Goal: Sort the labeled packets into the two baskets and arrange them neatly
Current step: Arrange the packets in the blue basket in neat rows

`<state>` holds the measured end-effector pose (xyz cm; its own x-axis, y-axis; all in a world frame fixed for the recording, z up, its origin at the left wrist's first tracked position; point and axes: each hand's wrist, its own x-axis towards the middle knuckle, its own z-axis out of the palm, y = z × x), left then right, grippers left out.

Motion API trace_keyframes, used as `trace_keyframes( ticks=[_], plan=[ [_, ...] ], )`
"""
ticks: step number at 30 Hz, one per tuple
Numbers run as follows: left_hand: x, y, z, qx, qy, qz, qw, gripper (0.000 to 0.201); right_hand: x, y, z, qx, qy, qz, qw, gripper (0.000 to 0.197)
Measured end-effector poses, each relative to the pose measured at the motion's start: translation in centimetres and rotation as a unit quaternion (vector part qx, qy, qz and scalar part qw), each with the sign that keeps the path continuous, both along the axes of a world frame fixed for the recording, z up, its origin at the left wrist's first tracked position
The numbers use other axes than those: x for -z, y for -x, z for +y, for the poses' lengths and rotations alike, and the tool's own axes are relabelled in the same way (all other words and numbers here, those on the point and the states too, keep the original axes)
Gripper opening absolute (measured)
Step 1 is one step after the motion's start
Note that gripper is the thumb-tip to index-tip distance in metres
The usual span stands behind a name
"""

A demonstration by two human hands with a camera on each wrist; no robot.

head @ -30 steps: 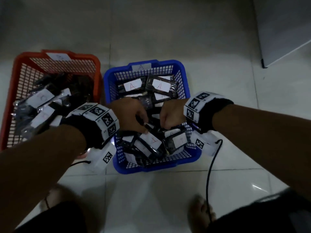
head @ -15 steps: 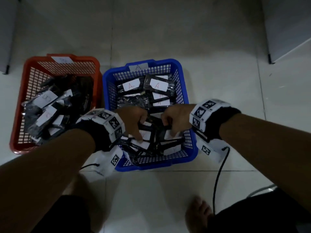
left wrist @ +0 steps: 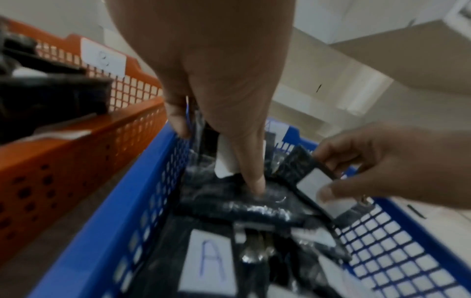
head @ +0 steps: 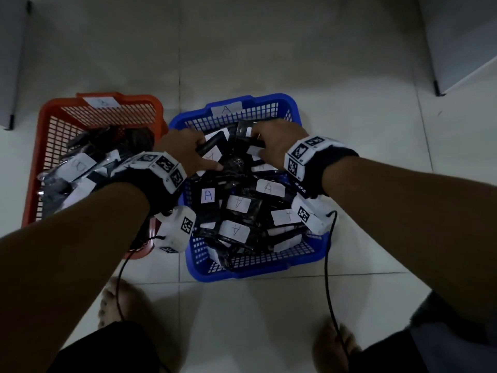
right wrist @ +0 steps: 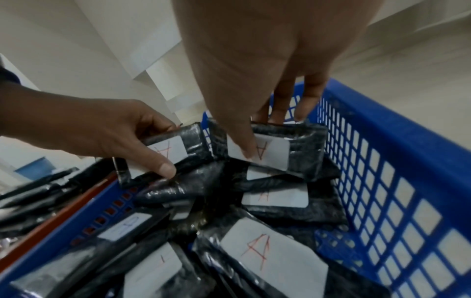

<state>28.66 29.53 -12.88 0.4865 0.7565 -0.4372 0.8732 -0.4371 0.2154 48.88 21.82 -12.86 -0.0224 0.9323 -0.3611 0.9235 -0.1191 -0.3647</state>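
A blue basket [head: 258, 273] tagged A holds several black packets with white A labels [head: 238, 205]. To its left stands an orange basket [head: 48, 117] with more labelled black packets [head: 78, 165]. Both hands are at the blue basket's far end. My left hand [head: 188, 149] grips an A packet [right wrist: 168, 151] tilted up near the left wall. My right hand [head: 269, 141] holds another A packet [right wrist: 267, 149] upright, with the thumb on its label and the fingers behind it. In the left wrist view, the left hand [left wrist: 229, 141] pinches its packet while the right hand [left wrist: 382, 161] holds its own [left wrist: 311, 179].
The baskets sit side by side on a pale tiled floor [head: 269, 63]. Bare feet [head: 118, 300] and two black cables [head: 326, 265] lie near the blue basket's front edge. Grey furniture stands at the far right [head: 462, 36] and far left [head: 10, 63].
Both hands moved from the near half of the blue basket to its far end. Each now holds up a packet there. The near packets lie uncovered.
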Motion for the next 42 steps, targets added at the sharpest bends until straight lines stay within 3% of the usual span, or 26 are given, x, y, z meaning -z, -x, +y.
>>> trace_keyframes(
  ticks=[2,6,8,9,11,14,20,24,26,30,32,35,39,42],
  plan=[
    [0.4,0.2,-0.3,-0.012,-0.021,0.004,1.0,0.048,0.1,0.1,0.1,0.014,-0.012,-0.015,1.0,0.036],
    [0.8,0.8,-1.7,0.051,-0.14,-0.053,0.987,0.076,-0.5,0.5,-0.9,-0.002,-0.082,-0.031,0.996,0.036],
    [0.2,0.4,-2.9,0.109,-0.176,-0.091,0.974,0.059,-0.8,1.1,-2.1,-0.035,-0.114,-0.035,0.992,0.029],
    [0.0,0.1,-3.6,0.14,-0.158,-0.105,0.972,0.044,-0.6,1.4,-2.7,-0.052,-0.097,-0.038,0.993,0.025],
    [-0.2,-0.6,-5.1,0.179,-0.04,-0.088,0.979,0.024,0.4,1.6,-3.5,-0.078,0.006,-0.051,0.996,0.022],
    [0.5,-1.1,-6.6,0.203,0.105,-0.009,0.973,0.025,2.2,1.5,-4.2,-0.082,0.094,-0.058,0.99,0.028],
    [2.1,-1.6,-6.8,0.206,0.141,0.028,0.968,0.05,3.6,1.0,-5.6,-0.058,0.082,-0.022,0.995,0.04],
    [2.2,-1.9,-6.8,0.195,0.14,0.043,0.97,0.054,2.8,0.1,-5.1,-0.032,0.098,0.011,0.995,0.027],
    [1.8,-2.1,-6.4,0.186,0.14,0.014,0.972,0.046,2.1,-0.5,-4.5,-0.001,0.077,0.021,0.997,0.027],
    [-0.2,-2.3,-4.4,0.068,0.179,-0.122,0.974,0.023,0.8,-0.6,-3.2,0.063,-0.029,0.057,0.996,0.022],
    [-1.3,-2.3,-3.1,0.015,0.165,-0.159,0.973,0.023,0.5,-0.6,-2.6,0.09,-0.078,0.082,0.989,0.022],
    [-1.9,-2.0,-1.5,-0.025,0.055,-0.195,0.979,0.03,0.9,-0.5,-2.0,0.104,-0.101,0.101,0.984,0.026],
    [-1.1,-2.2,-0.5,0.014,-0.051,-0.146,0.988,0.028,1.8,-0.3,-1.2,0.073,-0.102,0.018,0.992,0.03],
    [-0.6,-1.8,-0.9,0.038,-0.109,-0.136,0.984,0.044,1.5,-0.1,-1.4,0.07,-0.137,-0.042,0.987,0.04]
  ],
)
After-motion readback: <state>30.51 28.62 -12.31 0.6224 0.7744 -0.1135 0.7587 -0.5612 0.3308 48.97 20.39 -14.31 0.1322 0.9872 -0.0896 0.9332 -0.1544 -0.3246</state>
